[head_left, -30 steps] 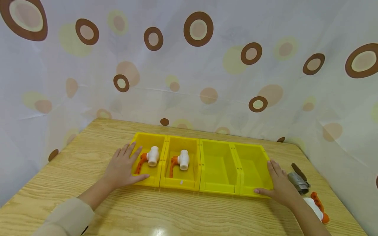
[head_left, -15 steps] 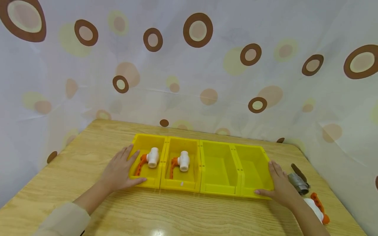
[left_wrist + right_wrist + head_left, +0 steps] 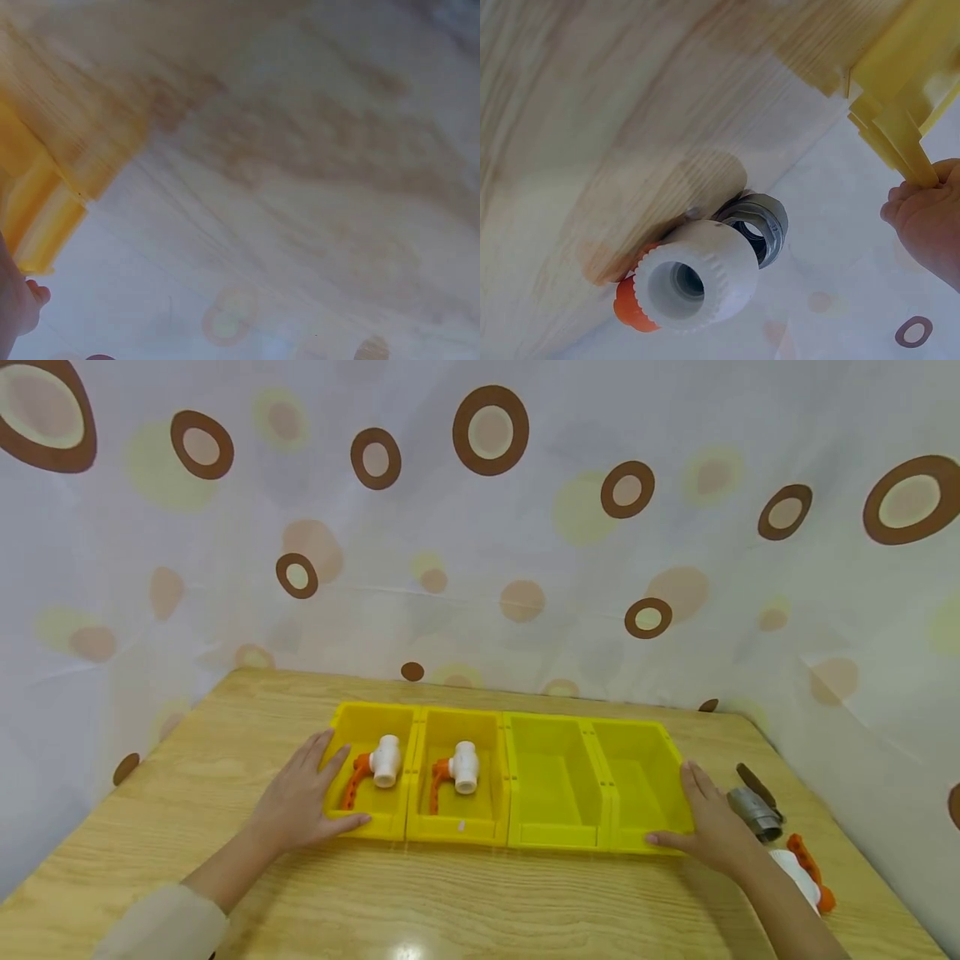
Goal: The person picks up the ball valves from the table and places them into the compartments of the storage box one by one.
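While I stand here and watch, the two hands of the person are placed at both ends of a row of four yellow bins (image 3: 558, 838), which stand side by side on the table (image 3: 480, 910). The left hand (image 3: 296, 802) is wide open: its fingers are spread along the outer wall of the left end bin, and its thumb reaches along the front rim. The right hand (image 3: 708, 822) is open too, the fingers rather straight against the right end wall, the thumb at the front edge. Both only touch the bins; how hard they press, I cannot tell.

In the leftmost bin lies a white valve (image 3: 386, 762), its orange handle (image 3: 351, 792) pointing toward the person, and in the next bin a second valve (image 3: 465, 767) lies in the same manner. To the right of the right hand, on the table, there is a metal valve (image 3: 753, 812) and, just beside it and nearer to the person, a third valve (image 3: 797, 875), white and orange. Behind hangs a pale cloth (image 3: 570, 556) with brown rings.
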`<state>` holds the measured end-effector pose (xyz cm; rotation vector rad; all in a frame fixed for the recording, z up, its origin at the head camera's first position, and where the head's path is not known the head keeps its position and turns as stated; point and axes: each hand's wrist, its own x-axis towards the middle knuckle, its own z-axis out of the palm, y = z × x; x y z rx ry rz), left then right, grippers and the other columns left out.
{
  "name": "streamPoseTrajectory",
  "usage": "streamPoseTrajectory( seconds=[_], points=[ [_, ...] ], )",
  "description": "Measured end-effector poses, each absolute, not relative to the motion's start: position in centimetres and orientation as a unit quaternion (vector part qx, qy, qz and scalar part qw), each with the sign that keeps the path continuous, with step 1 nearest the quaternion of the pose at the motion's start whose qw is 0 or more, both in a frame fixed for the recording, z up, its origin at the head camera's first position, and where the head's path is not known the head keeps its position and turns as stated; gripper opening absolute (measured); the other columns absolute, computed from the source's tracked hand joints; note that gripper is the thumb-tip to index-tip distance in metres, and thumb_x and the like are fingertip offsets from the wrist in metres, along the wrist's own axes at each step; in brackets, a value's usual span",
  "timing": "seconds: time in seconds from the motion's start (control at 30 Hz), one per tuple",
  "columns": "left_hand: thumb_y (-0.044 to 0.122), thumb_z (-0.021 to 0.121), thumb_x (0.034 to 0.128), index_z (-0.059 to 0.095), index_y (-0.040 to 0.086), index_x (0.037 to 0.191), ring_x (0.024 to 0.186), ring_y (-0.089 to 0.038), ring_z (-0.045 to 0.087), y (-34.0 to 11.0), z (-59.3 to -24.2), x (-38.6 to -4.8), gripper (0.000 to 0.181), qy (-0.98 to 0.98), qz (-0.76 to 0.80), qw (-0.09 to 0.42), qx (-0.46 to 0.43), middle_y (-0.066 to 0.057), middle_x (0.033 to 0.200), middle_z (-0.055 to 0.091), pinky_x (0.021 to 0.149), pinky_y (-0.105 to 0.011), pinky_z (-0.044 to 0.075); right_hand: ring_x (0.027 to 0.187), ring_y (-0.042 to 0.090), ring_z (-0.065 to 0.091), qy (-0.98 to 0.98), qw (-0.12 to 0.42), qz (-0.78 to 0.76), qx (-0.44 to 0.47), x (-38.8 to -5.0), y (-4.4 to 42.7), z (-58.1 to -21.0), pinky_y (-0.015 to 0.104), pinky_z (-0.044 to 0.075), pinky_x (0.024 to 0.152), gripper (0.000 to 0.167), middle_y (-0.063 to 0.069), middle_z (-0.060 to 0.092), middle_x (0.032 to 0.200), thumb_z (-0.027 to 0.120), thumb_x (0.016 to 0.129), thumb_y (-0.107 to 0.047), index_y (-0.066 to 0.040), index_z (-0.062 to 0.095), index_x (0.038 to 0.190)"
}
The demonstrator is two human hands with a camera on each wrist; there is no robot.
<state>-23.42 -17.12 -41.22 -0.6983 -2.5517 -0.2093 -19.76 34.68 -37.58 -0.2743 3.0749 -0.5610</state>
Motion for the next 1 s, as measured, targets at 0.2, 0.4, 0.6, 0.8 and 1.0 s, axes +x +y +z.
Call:
streamPoseTrajectory(
  seconds=[0.2,0.4,0.6,0.8,1.0],
  points=[
    [0.071,0.055,0.0742,0.051,-0.003,0.128,0.126,-0.045,0.039,-17.0,-41.1,-23.7,0.092,-0.929,-0.076,0.249,-0.263,-0.030,0.136,0.040,0.101,-0.053,0.039,0.128,0.062,0.007,0.977,0.002,-0.196,-0.086,-19.5,34.7,-37.6,0.070,0.010,0.102,0.121,0.036,-0.005,0.148,0.071,0.072,-0.051,0.012,-0.004,0.143],
    [0.072,0.054,0.0742,0.051,-0.003,0.128,0.127,-0.045,0.038,-17.1,-41.2,-23.7,0.093,-0.931,-0.074,0.245,-0.262,-0.030,0.137,0.040,0.100,-0.053,0.040,0.128,0.063,0.007,0.976,-0.001,-0.199,-0.088,-19.5,34.6,-37.6,0.070,0.008,0.103,0.121,0.037,-0.005,0.148,0.071,0.072,-0.051,0.013,-0.002,0.143],
    [0.070,0.056,0.0737,0.051,-0.003,0.129,0.128,-0.044,0.037,-17.1,-41.2,-23.8,0.092,-0.933,-0.077,0.238,-0.260,-0.030,0.138,0.039,0.100,-0.053,0.041,0.128,0.061,0.012,0.976,-0.012,-0.197,-0.092,-19.8,35.0,-37.7,0.070,0.014,0.102,0.108,0.039,0.003,0.147,0.065,0.081,-0.048,0.014,0.003,0.143],
    [0.066,0.061,0.0733,0.049,-0.003,0.130,0.130,-0.044,0.033,-17.0,-41.1,-23.7,0.091,-0.937,-0.090,0.221,-0.254,-0.030,0.140,0.035,0.095,-0.054,0.044,0.119,0.059,0.034,0.969,-0.089,-0.222,-0.057,-19.8,36.2,-37.3,0.069,0.032,0.090,0.072,0.041,0.026,0.139,0.045,0.097,-0.036,0.014,0.018,0.141],
    [0.065,0.061,0.0737,0.048,-0.003,0.132,0.133,-0.046,0.029,-17.0,-41.0,-23.5,0.090,-0.942,-0.090,0.210,-0.246,-0.031,0.142,0.033,0.096,-0.054,0.044,0.107,0.056,0.045,0.952,-0.234,-0.194,-0.039,-19.9,37.9,-37.5,0.066,0.040,0.083,0.048,0.040,0.046,0.122,0.050,0.095,-0.020,0.015,0.043,0.127]
  ],
)
